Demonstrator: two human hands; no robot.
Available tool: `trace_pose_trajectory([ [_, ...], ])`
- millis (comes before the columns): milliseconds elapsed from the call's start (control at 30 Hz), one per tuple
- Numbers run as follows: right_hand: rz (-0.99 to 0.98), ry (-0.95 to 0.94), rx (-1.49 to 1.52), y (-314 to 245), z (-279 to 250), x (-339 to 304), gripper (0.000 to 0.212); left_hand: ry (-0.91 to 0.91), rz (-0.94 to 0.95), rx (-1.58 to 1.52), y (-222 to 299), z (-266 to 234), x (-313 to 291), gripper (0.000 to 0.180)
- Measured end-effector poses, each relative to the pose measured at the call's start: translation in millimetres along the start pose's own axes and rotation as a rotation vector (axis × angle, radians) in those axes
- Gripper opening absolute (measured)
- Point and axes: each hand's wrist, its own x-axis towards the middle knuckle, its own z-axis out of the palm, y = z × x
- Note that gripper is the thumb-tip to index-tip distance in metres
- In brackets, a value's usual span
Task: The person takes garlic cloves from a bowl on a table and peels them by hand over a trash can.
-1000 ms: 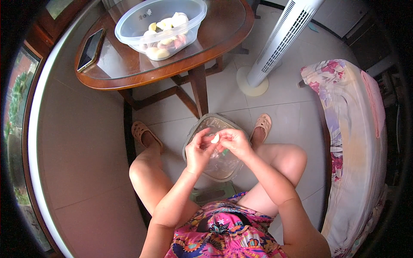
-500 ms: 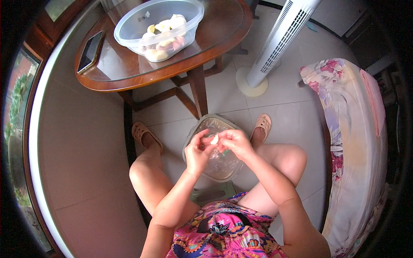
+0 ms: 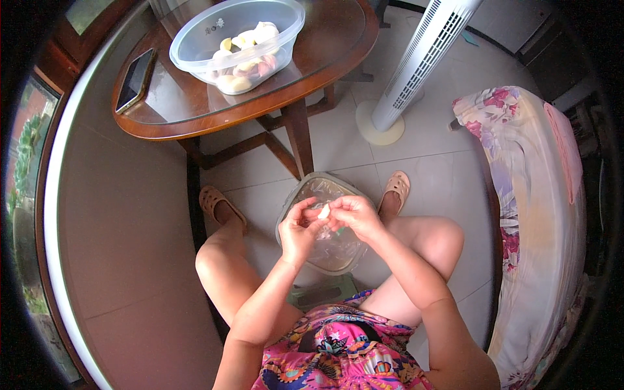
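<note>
Between my two hands is a small white garlic clove. My left hand grips it from the left between thumb and fingertips. The fingertips of my right hand pinch at its right side, and the bent fingers hide part of it. Right below both hands stands a bin with a clear plastic liner and some small pale scraps inside. Up on the table, a translucent plastic bowl contains several garlic bulbs and cloves, whitish, yellowish and pinkish.
The oval wooden table has a glass top, with a phone at its left. A white tower fan stands on the tiled floor beyond my right foot. Cloth-covered seating is at the right. A green stool edge shows below the bin.
Both hands stay over the bin, still pinching the clove, with only a slight shift of the fingers. The view has moved very slightly.
</note>
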Motion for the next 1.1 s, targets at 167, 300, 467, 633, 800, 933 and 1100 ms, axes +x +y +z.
trace_pose_trajectory([
  [167, 0.046, 0.015, 0.071, -5.8, 4.1, -1.3, 0.011, 0.006, 0.017, 0.009, -1.2, -0.4, 0.7, 0.037],
  [300, 0.027, 0.004, 0.022, -2.3, 1.7, -0.1, 0.011, -0.008, 0.058, 0.122, -3.8, -0.4, -0.1, 0.038],
  [467, 0.004, 0.002, -0.009, -0.7, 1.0, 0.5, 0.011, -0.012, -0.028, -0.096, -2.0, 0.3, 1.3, 0.039],
  [633, -0.006, -0.003, 0.013, -2.9, 6.4, -0.1, 0.009, -0.007, -0.015, -0.100, -6.7, -2.0, 2.2, 0.038],
  [800, -0.014, -0.017, 0.006, 1.1, 1.9, 1.5, 0.009, -0.033, -0.127, -0.150, -1.6, -1.3, 2.7, 0.038],
  [933, -0.017, 0.002, -0.038, -0.9, 1.5, 0.3, 0.008, -0.068, -0.211, -0.305, -5.6, -4.8, 4.2, 0.037],
  [1100, -0.026, 0.047, -0.009, -3.4, 3.6, 0.3, 0.009, -0.068, -0.323, -0.520, -13.4, -5.7, 5.5, 0.026],
])
